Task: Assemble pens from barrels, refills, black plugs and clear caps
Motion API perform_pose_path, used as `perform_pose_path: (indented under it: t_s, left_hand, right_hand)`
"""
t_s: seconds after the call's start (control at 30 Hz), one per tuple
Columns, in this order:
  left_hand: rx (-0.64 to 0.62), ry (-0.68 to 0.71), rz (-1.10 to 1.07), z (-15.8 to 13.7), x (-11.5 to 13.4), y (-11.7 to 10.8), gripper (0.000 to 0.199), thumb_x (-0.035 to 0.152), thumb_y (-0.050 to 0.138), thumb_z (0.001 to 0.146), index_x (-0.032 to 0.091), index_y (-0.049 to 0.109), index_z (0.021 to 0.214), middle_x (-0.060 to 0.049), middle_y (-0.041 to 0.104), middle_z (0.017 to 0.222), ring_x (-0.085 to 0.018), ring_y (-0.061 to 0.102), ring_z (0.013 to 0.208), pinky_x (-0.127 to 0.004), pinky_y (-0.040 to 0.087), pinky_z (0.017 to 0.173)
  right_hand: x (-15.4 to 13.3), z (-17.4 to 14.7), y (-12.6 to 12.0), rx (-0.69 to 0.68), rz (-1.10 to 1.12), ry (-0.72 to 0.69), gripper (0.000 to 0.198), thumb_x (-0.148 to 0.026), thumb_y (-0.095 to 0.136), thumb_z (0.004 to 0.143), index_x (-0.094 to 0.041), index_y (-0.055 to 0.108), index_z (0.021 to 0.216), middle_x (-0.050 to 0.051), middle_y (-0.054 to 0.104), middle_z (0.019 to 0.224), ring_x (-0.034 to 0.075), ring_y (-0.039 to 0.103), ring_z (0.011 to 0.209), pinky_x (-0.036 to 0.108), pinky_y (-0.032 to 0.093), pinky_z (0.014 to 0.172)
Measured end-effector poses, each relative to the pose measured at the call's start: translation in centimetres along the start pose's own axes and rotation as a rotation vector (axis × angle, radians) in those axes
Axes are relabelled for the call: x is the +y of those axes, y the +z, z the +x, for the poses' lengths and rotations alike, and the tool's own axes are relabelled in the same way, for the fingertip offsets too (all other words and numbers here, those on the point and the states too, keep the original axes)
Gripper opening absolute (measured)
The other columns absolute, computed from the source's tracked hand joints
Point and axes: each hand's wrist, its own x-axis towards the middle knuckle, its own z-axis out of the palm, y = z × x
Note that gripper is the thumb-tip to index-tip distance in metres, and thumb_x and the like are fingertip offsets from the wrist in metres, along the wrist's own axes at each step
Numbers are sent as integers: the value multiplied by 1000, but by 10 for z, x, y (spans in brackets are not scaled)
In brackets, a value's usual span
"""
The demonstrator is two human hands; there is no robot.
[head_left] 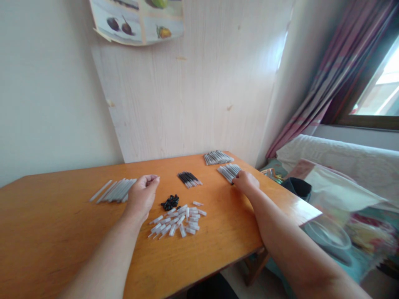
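Note:
My left hand [144,194] is raised over the table with thumb and fingers pinched together. Something small and pale may show at its fingertips, too small to name. Just left of it lies a row of whitish tubes [115,191], partly covered by the hand. My right hand [247,182] has its fingers closed at the near end of a row of slim grey pens [228,172], on the end of one pen. Between the hands lie a small heap of black plugs [171,202], many translucent caps [179,220] and a row of black sticks with clear tips [188,179].
Another bundle of grey pens [218,157] lies at the back of the orange wooden table [62,224]. A pale board [193,95] stands behind it, with a fruit poster [140,20] above. To the right are a plastic tub [327,234], bags and a curtain [324,79].

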Motion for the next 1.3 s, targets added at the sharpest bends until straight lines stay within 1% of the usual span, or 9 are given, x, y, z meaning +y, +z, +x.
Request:
perform_pose_path:
  t_s: [0.37, 0.5, 0.63, 0.8, 0.97, 1.13, 1.23, 1.3]
  left_hand:
    - [0, 17, -1, 0, -2, 0, 40, 49, 68, 67, 16, 67, 90, -4, 68, 83, -18, 59, 80, -28, 45, 72]
    - [7, 10, -4, 0, -1, 0, 39, 49, 69, 66, 17, 67, 89, -4, 68, 84, -18, 59, 79, -29, 45, 73]
    - [2, 15, -4, 0, -1, 0, 38, 49, 69, 67, 17, 67, 89, -4, 68, 84, -18, 60, 80, -29, 45, 75]
    - [8, 22, 14, 0, 0, -1, 38, 47, 67, 69, 16, 67, 91, -4, 68, 85, -18, 60, 81, -30, 45, 77]
    - [21, 12, 32, 1, 1, -1, 37, 46, 66, 70, 16, 67, 90, -3, 68, 84, -17, 59, 78, -29, 45, 76]
    - [50, -1, -10, 2, 3, -3, 34, 44, 67, 68, 16, 67, 88, -1, 66, 79, -15, 56, 71, -28, 45, 74]
    - [68, -1, -45, 4, 3, -6, 33, 42, 68, 68, 15, 67, 87, -1, 66, 77, -13, 56, 70, -27, 46, 72]
    - [101, -19, -86, 7, 3, -10, 33, 40, 70, 65, 15, 67, 86, -2, 66, 77, -13, 57, 70, -26, 46, 70]
  right_hand:
    - [0, -1, 0, -13, 7, -11, 26, -37, 55, 76, -24, 67, 94, 10, 68, 102, 29, 65, 95, 36, 49, 72]
    - [0, 1, 1, -25, 16, -8, 27, -38, 54, 75, -22, 68, 93, 12, 69, 103, 29, 65, 96, 36, 49, 72]
    - [3, 3, 2, 9, 30, 7, 28, -36, 50, 79, -21, 69, 93, 13, 69, 105, 29, 65, 96, 35, 49, 72]
    - [9, 5, 0, 49, 97, 31, 31, -34, 47, 81, -20, 71, 94, 13, 70, 102, 28, 65, 94, 32, 47, 71]
    - [10, 4, -4, 61, 110, 41, 34, -34, 44, 83, -19, 72, 97, 13, 70, 101, 26, 65, 93, 29, 45, 69]
    - [3, -1, -4, 102, 117, 0, 35, -34, 42, 85, -21, 71, 98, 12, 71, 101, 25, 64, 93, 29, 42, 67]
    - [-3, -7, -2, 123, 101, -45, 35, -35, 40, 86, -22, 70, 99, 11, 70, 100, 24, 63, 91, 28, 40, 65]
    - [-8, -11, 0, 139, 83, -90, 36, -37, 39, 88, -22, 70, 99, 11, 70, 100, 23, 63, 90, 27, 39, 64]
